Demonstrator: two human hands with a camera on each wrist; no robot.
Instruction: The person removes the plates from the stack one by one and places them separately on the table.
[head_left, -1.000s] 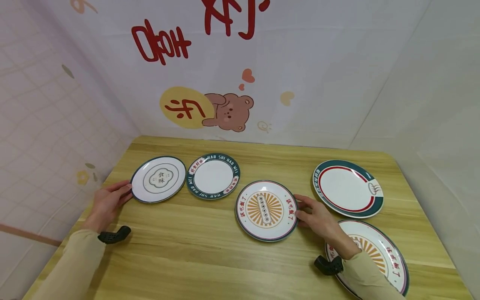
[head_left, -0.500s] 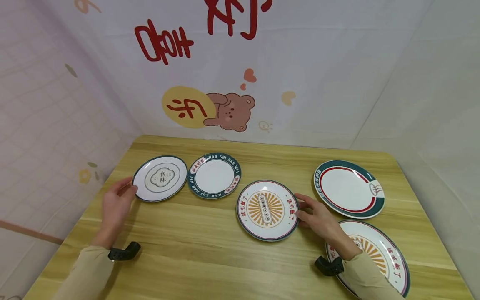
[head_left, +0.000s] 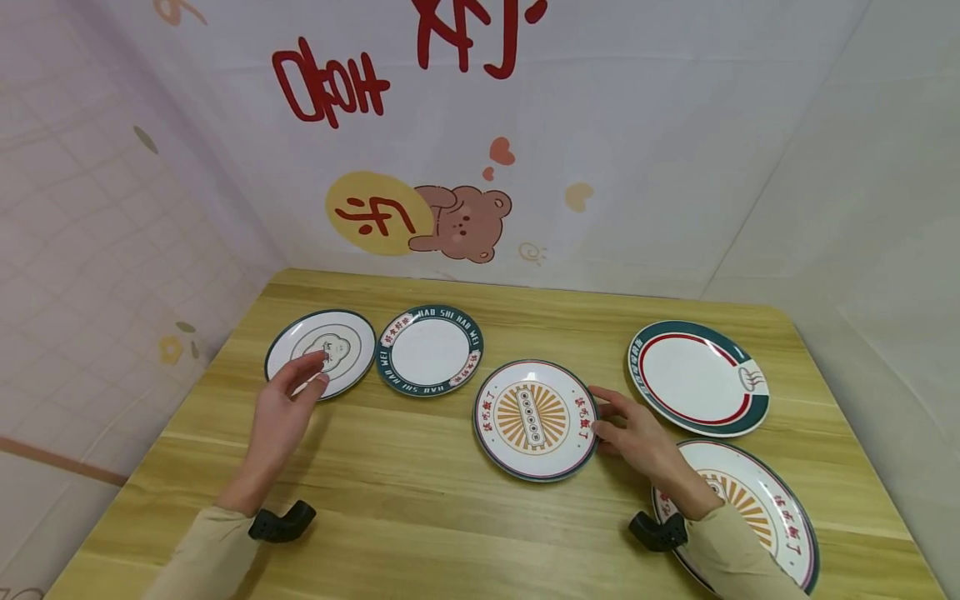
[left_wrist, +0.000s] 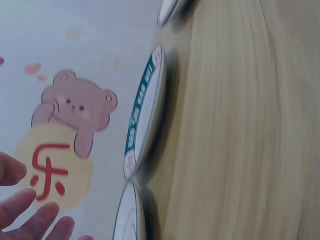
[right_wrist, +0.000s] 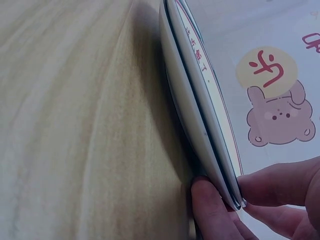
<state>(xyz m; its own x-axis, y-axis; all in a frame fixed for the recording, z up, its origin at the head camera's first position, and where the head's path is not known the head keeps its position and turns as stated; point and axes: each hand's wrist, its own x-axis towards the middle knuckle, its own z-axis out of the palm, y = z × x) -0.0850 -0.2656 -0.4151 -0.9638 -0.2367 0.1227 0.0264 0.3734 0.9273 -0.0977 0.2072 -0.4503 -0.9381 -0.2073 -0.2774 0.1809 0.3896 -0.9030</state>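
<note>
R hand (head_left: 641, 437) is pinching the R edge of the sunburst plate (head_left: 536, 421), mid-desk, thumb over, fingers under. Wrist view gives us 2 rims there, so prob. a stack of two, and that edge grip presumably keeps them aligned; can't tell if they're lifted. L hand (head_left: 285, 412) hangs over the near side of the white plate (head_left: 315, 333), fingers loosely spread, holding nothing. Green-rim plate (head_left: 429, 352) sits btwn those two, edge to edge w/ the white one, rims facing out, maybe for easy pickup. Over on our R, the red-ring plate (head_left: 693, 377) lies just beyond the big plate (head_left: 776, 512), part-hidden by our sleeve (head_left: 738, 550). Desk (head_left: 420, 500): yellowish wood grain, rounded back corners. Behind: white cloth (head_left: 637, 108) w/ red writing, hearts, a bear (head_left: 461, 225); faint grid pattern, L side.
</note>
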